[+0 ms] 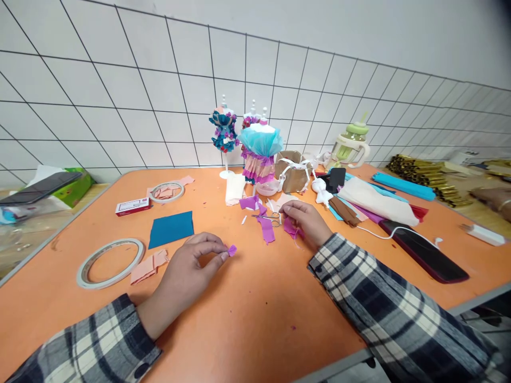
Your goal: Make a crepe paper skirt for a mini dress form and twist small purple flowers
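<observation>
My left hand (195,260) pinches a small gathered piece of purple crepe paper (232,250) between thumb and fingertips, above the orange table. My right hand (305,219) is farther back on the right, its fingertips drawn together beside the handle loops of small scissors (274,217). Whether those fingers hold anything is hidden. Beneath that hand lies a magenta crepe piece (290,227) with a thin thread. A purple crepe strip (266,230) lies by the scissors, and another purple scrap (249,202) is behind it.
Small dress forms in crepe paper, one with a turquoise top (261,141), stand at the back. Tape rolls (138,255), a blue sheet (171,229) and a red-and-white box (133,206) lie left. A phone (423,250), paper rolls (377,199) and a bottle (351,146) are right.
</observation>
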Tool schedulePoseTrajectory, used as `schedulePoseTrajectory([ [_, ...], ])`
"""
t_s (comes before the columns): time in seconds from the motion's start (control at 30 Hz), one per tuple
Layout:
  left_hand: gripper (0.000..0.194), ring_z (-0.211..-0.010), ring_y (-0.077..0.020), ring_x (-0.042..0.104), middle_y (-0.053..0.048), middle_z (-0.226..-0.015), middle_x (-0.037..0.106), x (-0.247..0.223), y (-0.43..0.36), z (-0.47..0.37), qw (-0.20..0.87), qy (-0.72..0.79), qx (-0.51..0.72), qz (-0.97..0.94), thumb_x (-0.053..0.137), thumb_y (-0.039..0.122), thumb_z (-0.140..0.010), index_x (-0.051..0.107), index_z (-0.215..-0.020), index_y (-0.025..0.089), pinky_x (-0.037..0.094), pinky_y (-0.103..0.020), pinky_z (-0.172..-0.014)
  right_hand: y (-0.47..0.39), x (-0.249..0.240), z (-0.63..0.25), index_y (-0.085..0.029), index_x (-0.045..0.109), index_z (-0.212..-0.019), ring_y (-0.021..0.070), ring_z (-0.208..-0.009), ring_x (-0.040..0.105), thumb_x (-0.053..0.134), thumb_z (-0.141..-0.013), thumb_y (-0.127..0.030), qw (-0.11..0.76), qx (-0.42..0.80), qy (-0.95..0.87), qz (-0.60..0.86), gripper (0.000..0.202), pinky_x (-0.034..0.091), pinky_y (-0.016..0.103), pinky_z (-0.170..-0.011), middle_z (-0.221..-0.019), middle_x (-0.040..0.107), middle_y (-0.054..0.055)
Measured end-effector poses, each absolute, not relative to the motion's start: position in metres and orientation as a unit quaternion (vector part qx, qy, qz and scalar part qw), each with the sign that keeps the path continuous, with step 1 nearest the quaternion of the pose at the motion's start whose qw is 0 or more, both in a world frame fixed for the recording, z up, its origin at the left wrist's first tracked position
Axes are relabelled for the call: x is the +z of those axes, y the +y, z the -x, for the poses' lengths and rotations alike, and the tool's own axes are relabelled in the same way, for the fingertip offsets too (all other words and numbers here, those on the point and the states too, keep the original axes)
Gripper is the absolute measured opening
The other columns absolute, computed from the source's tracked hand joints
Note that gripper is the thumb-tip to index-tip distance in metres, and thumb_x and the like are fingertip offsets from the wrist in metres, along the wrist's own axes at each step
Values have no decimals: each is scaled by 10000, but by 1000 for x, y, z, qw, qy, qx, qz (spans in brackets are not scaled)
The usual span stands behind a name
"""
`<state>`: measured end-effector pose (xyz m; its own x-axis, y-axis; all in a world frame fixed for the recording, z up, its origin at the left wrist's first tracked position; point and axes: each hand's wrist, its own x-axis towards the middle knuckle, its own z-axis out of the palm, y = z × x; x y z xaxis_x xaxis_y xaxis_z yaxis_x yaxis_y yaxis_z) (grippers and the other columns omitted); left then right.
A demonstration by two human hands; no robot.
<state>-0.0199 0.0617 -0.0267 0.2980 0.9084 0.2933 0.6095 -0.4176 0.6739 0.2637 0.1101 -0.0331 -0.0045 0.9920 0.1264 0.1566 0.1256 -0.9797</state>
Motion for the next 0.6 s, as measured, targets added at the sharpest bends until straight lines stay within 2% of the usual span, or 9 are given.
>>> schedulePoseTrajectory([
  [0.13, 209, -829, -230, 674, -38, -885, 713, -27, 62, 20, 231, 493, 336, -769, 598, 383, -815, 740, -742, 249, 515, -390, -819, 100, -29, -253, -179, 565, -762, 124, -612, 453, 522, -798, -477, 514, 500, -535, 446, 303, 384, 250, -524, -780, 570, 47],
  [0.3, 225, -844, -229, 676, -43, -901, 715, -30, 63, 20, 244, 496, 341, -761, 583, 386, -824, 740, -747, 245, 510, -389, -835, 87, -23, -245, -194, 527, -796, 132, -713, 565, 688, -742, -424, 506, 658, -459, 316, 286, 496, 277, -629, -993, 662, 77],
  [0.47, 232, -836, -230, 681, -49, -896, 721, -29, 63, 19, 245, 502, 344, -754, 598, 405, -814, 737, -735, 237, 519, -382, -832, 84, -26, -238, -204, 521, -833, 88, -586, 558, 813, -684, -370, 484, 681, -446, 320, 368, 509, 234, -564, -807, 671, 1],
  [0.6, 246, -817, -225, 682, -48, -871, 722, -28, 62, 14, 238, 514, 356, -744, 604, 418, -813, 715, -699, 229, 525, -376, -826, 74, -29, -219, -180, 535, -842, 89, -543, 594, 831, -656, -390, 375, 682, -507, 370, 408, 511, 234, -564, -701, 681, -4],
])
